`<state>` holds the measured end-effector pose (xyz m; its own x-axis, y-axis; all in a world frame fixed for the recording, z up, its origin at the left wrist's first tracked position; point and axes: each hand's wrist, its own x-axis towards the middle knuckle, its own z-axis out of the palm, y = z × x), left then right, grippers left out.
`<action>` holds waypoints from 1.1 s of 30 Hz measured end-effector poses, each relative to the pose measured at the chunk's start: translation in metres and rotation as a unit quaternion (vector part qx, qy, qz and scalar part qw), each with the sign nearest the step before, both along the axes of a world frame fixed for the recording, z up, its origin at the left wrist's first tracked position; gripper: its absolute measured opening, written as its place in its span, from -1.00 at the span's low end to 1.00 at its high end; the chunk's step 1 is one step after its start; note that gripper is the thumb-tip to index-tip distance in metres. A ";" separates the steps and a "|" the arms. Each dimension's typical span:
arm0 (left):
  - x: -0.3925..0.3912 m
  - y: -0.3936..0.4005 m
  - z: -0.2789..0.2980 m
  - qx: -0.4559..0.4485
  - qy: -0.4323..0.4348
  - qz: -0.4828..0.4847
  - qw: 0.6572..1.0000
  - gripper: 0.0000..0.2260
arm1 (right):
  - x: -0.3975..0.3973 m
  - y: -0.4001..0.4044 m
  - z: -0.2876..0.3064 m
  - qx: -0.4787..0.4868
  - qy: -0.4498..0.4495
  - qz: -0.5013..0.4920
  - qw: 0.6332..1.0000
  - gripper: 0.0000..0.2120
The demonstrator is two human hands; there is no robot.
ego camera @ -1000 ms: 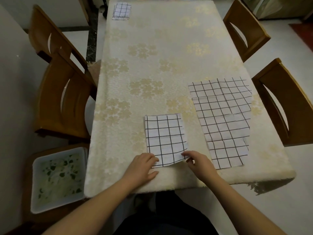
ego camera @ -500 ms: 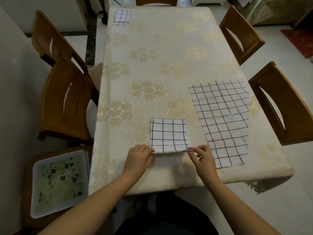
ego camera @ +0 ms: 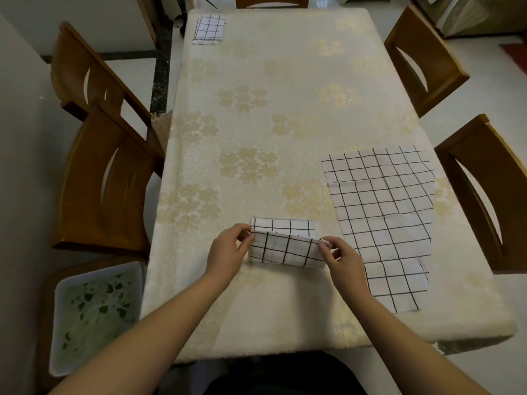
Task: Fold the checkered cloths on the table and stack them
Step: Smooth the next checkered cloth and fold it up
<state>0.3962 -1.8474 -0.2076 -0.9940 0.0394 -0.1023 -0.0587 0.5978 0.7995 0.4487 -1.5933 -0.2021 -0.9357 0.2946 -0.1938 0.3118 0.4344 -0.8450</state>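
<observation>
The small white cloth with a black grid [ego camera: 286,248], already folded into a narrow band, sits near the close edge of the table, a little right of its middle. I have its near layer lifted and turned over toward the far side, so a strip of the lower layer shows just beyond it. My left hand [ego camera: 228,253] pinches the band's left end between thumb and curled fingers; my right hand [ego camera: 340,259] pinches its right end the same way, fingertips clamped on the fold's corner.

Just to the right, touching or nearly touching my right hand, lies a larger white checkered cloth [ego camera: 382,220] spread flat and creased, reaching toward the table's right edge. Far off at the far left corner rests a small folded stack of checkered cloth [ego camera: 209,29], well apart from the rest.

All of it lies on a long table under a cream tablecloth with pale gold flower clusters [ego camera: 256,115]. Brown wooden chairs [ego camera: 108,181] stand along both sides. On the floor at near left is a white rectangular tray with green leaf patterns [ego camera: 91,312].
</observation>
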 end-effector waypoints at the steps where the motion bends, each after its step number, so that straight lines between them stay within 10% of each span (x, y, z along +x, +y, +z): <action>1: -0.006 0.002 -0.002 -0.002 -0.005 0.012 1.000 -0.91 | -0.007 0.001 -0.001 0.000 -0.007 0.003 1.000 -0.95; 33: -0.039 0.025 -0.039 -0.156 -0.241 0.119 0.950 -0.81 | -0.085 0.011 -0.055 0.142 -0.117 0.081 0.980 -0.56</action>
<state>0.3572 -1.8227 -0.2470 -0.8054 -0.2871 -0.5185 -0.5363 0.7255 0.4313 0.3634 -1.5824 -0.2576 -0.9147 0.2187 -0.3399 0.3894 0.7022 -0.5960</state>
